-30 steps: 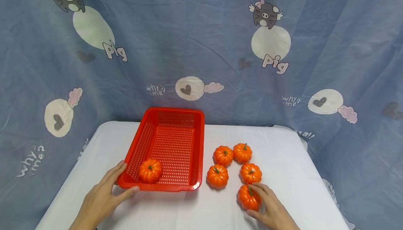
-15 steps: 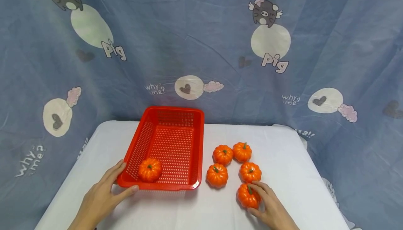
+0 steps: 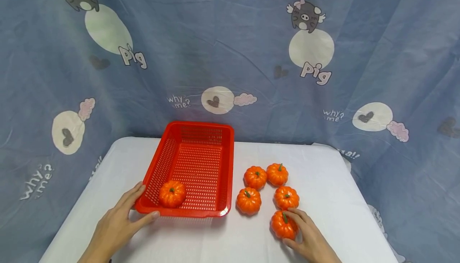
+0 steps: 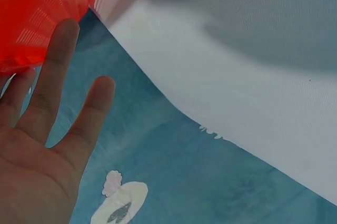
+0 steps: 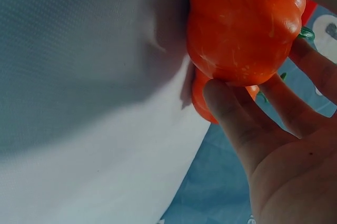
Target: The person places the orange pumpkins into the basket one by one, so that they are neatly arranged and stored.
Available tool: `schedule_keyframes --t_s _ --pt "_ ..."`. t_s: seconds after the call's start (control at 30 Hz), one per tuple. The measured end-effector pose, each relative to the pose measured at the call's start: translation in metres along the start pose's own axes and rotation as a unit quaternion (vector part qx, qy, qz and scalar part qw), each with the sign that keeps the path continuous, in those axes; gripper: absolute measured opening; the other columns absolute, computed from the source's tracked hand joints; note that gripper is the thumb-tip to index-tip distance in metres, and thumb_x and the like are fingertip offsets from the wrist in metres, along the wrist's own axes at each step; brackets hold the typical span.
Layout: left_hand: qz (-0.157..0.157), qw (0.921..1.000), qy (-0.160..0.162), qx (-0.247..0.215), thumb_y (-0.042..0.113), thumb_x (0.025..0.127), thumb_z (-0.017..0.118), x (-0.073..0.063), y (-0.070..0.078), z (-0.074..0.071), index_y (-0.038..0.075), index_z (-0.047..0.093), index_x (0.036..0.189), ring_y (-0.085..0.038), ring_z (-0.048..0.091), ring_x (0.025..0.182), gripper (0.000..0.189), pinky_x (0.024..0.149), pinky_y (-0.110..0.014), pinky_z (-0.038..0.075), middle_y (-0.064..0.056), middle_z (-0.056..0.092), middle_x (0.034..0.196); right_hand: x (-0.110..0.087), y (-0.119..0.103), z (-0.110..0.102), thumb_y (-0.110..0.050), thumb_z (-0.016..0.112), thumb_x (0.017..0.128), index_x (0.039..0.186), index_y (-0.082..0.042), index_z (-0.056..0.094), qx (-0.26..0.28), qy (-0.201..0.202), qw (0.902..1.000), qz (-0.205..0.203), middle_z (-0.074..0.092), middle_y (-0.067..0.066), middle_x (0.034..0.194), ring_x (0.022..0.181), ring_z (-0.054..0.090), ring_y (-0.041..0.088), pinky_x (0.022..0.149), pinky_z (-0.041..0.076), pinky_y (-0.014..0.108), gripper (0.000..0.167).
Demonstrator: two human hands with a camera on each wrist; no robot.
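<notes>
My left hand (image 3: 116,225) lies at the near left corner of a red plastic basket (image 3: 224,167), fingers along its left side and thumb at the front rim. In the left wrist view its fingers (image 4: 59,50) are extended and spread beside the basket wall (image 4: 47,23). One small orange pumpkin with a green stem (image 3: 172,194) sits inside the basket, near that corner. My right hand (image 3: 310,237) holds the nearest pumpkin on the table (image 3: 282,226), fingers and thumb around its right side. In the right wrist view this pumpkin (image 5: 242,23) sits between thumb and fingers.
Several more pumpkins stand right of the basket: a pumpkin just beyond the held one (image 3: 286,198), one nearer the basket (image 3: 248,201), and a back pair (image 3: 255,178). The white-covered table (image 3: 323,175) meets a blue printed curtain (image 3: 251,47) behind.
</notes>
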State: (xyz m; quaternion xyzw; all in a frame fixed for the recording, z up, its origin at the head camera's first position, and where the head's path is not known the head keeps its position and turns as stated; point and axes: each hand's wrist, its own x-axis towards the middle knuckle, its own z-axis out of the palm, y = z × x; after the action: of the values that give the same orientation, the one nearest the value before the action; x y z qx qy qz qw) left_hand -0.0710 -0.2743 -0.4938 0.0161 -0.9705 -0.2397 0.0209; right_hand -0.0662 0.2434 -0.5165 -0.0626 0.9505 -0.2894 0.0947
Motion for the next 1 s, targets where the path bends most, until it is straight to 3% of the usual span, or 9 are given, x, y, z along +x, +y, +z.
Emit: schedule_keyframes --t_s 0.13,0.47,0.77,1.0 --pt "0.002 1.0000 0.002 -0.002 0.081 0.078 0.064 -0.0002 0.0002 0.0007 0.013 0.036 0.158 -0.033 0.063 0.104 0.109 0.084 -0.067 0.051 -0.014 0.036 0.161 -0.0004 -0.0009 -0.0016 -0.036 0.091 0.074 0.136 -0.023 0.062 0.001 -0.001 1.0000 0.001 0.051 0.000 0.144 0.130 0.052 0.030 0.103 0.048 0.053 0.070" --pt "0.009 0.9999 0.007 -0.005 0.080 0.078 0.065 0.0001 -0.0002 0.0003 0.012 0.038 0.157 -0.032 0.064 0.102 0.108 0.084 -0.068 0.050 -0.014 0.037 0.160 -0.0035 -0.0041 -0.0062 -0.034 0.091 0.075 0.136 -0.024 0.061 -0.013 0.022 0.9988 -0.042 0.051 -0.003 0.143 0.129 0.052 0.027 0.103 0.048 0.050 0.069" --pt "0.011 0.9998 0.013 -0.009 0.080 0.077 0.065 -0.0002 -0.0015 0.0009 0.013 0.038 0.157 -0.033 0.064 0.105 0.108 0.085 -0.069 0.050 -0.013 0.038 0.160 -0.0040 -0.0075 -0.0081 -0.025 0.093 0.073 0.136 -0.022 0.061 -0.025 0.068 0.9896 -0.124 0.054 -0.004 0.141 0.126 0.054 0.021 0.101 0.052 0.045 0.070" --pt "0.010 0.9998 0.010 -0.014 0.080 0.077 0.065 0.0001 -0.0018 0.0011 0.014 0.037 0.158 -0.032 0.064 0.106 0.108 0.085 -0.070 0.049 -0.012 0.037 0.161 -0.0009 -0.0076 -0.0100 -0.027 0.093 0.074 0.137 -0.026 0.060 -0.015 0.080 0.9842 -0.158 0.054 -0.004 0.141 0.123 0.056 0.020 0.096 0.055 0.042 0.071"
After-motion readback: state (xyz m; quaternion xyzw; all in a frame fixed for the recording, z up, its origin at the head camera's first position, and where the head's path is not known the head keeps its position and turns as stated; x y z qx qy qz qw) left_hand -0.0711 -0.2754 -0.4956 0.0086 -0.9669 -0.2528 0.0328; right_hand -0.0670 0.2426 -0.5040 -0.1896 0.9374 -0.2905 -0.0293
